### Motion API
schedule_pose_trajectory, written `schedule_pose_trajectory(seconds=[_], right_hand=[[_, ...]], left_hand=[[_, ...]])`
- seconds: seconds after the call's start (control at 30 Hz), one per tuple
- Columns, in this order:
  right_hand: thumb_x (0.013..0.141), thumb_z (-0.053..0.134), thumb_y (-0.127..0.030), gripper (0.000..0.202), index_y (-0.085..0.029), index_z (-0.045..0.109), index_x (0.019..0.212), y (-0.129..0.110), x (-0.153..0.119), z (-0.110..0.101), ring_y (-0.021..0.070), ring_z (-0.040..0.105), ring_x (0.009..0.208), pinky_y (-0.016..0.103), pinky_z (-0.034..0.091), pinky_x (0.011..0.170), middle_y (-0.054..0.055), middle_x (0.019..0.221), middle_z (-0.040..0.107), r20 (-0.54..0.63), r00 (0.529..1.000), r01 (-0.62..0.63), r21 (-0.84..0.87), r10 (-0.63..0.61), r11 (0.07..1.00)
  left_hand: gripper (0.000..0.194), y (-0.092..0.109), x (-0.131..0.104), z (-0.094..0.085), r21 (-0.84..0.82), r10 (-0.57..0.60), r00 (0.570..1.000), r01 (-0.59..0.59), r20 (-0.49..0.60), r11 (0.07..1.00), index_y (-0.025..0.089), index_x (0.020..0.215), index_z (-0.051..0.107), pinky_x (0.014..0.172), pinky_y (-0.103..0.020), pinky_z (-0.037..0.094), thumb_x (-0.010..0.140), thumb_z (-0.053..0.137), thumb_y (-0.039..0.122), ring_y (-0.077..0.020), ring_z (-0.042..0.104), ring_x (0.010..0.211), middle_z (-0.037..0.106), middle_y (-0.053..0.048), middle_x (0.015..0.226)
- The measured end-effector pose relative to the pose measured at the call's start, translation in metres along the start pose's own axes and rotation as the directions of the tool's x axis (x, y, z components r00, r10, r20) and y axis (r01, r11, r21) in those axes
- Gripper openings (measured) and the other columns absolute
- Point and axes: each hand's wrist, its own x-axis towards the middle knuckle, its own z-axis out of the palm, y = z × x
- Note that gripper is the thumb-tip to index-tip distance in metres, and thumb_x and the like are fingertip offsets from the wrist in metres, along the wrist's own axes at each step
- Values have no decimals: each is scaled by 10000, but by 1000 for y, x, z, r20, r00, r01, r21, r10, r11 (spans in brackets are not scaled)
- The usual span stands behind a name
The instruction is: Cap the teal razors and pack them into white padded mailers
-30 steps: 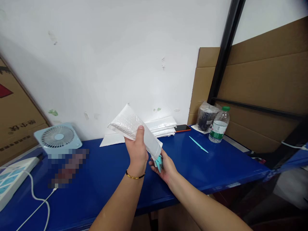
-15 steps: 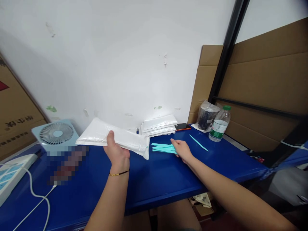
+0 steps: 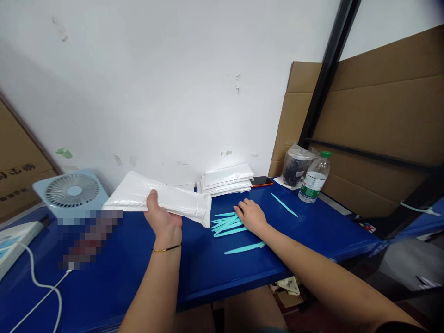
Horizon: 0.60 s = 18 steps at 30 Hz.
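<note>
Left hand's [image 3: 162, 221] thumb and fingers are closed round the white pouch [image 3: 175, 199], held above the table [image 3: 201, 268]; right hand's [image 3: 252, 216] fingers curl low over the fanned sticks [image 3: 227, 223], grip unclear, seemingly mid-handling, and lifting them would call for fingertips underneath. The bottle's [image 3: 314, 180] green-and-white label and the box's [image 3: 17, 155] dark characters are too unclear to read.

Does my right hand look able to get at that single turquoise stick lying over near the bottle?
Probably yes: your right hand rests close by, and only bare tabletop shows between it and the lone turquoise stick.
</note>
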Motion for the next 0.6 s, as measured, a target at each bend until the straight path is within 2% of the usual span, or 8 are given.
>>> schedule_pose_trajectory(seconds=[0.1,0.2,0.27,0.37,0.43,0.47,0.53,0.6], right_hand=[[920,282,-442,392,-202,576,823,2,0,2,194,503,849,297,359,718,68,873,560,3,1000,-13,31,13,999],[919,285,-438,398,-199,578,795,7,0,2,192,502,843,300,372,724,67,860,556,15,1000,-27,121,25,992],[912,309,-432,374,-205,587,805,10,2,-3,200,501,857,318,379,743,61,864,558,-13,999,-40,191,44,981],[888,385,-419,284,-227,593,915,7,7,-27,214,490,933,351,378,808,57,952,552,-195,979,11,328,57,945],[875,421,-406,263,-231,581,989,-5,8,-49,210,478,995,337,385,838,64,1015,527,-328,945,131,434,21,891],[869,437,-404,255,-236,585,991,-13,8,-60,209,470,1026,331,387,850,65,1043,516,-355,935,197,469,-20,861],[816,532,-404,200,-248,624,901,-34,7,-75,222,441,1086,354,351,909,55,1097,504,-326,929,316,456,-174,832],[739,627,-382,198,-251,634,887,-54,5,-79,248,398,1138,398,311,935,56,1132,498,-275,931,338,402,-240,851]], left_hand=[[312,4,12,-5,-81,-190,981,188,-22,979,160,1010,552,890,-299,470,755,495,330,-188,574,998,608,-50,1001],[310,3,22,-11,-159,-377,925,364,-54,918,143,968,564,845,-336,485,738,446,314,-206,600,913,627,-54,910],[306,0,25,-14,-177,-443,894,426,-68,887,133,954,569,822,-349,488,726,432,285,-210,608,870,632,-53,861],[302,-6,22,-16,-178,-478,876,462,-64,869,127,940,572,798,-350,491,719,432,277,-212,612,836,631,-53,823],[297,-10,17,-15,-176,-479,876,465,-51,868,132,936,570,791,-349,494,719,440,288,-212,612,829,628,-49,814],[291,-11,14,-13,-176,-476,878,461,-47,870,135,930,570,788,-344,495,719,446,292,-209,612,828,626,-47,810],[272,-13,8,-10,-182,-460,887,447,-34,876,140,914,569,786,-329,498,722,455,295,-202,611,830,621,-43,807],[252,-13,2,-7,-194,-438,899,427,-17,883,145,895,568,787,-313,500,724,462,297,-194,608,836,617,-41,809]])
